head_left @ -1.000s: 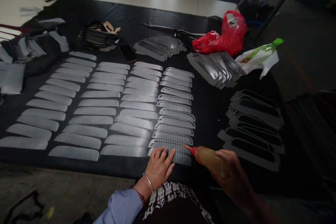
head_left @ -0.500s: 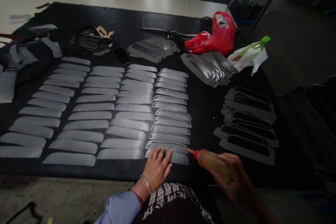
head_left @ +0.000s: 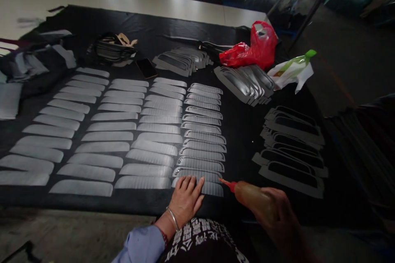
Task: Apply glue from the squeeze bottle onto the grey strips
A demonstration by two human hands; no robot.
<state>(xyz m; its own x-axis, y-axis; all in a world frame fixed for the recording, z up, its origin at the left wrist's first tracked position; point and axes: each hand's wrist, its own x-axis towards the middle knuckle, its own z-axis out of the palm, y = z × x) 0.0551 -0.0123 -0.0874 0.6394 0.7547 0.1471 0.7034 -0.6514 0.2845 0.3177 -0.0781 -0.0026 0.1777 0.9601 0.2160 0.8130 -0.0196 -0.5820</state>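
My left hand (head_left: 187,197) lies flat, fingers spread, over the nearest grey piece (head_left: 212,189) of the right-hand column. In my right hand (head_left: 279,205) is a yellowish squeeze glue bottle (head_left: 254,199) with a red nozzle, held tilted. Its tip is at the right end of the lowest pieces; whether it touches cannot be made out. Shiny wet-looking lines run along the edges of the pieces in that column (head_left: 203,148). Further columns of plain grey pieces (head_left: 95,160) lie to the left, all on a black sheet (head_left: 240,131).
Grey frame-shaped cutouts (head_left: 293,172) are stacked at right, with more piles (head_left: 240,84) behind. A red plastic bag (head_left: 263,45), a white-and-green bag (head_left: 293,70), a phone (head_left: 146,68) and a black pouch (head_left: 112,49) sit toward the back.
The view has shifted slightly, so everything sits a little lower in it. Both hands keep nearly the same place, and the bottle tip stays by the right end of the lowest pieces.
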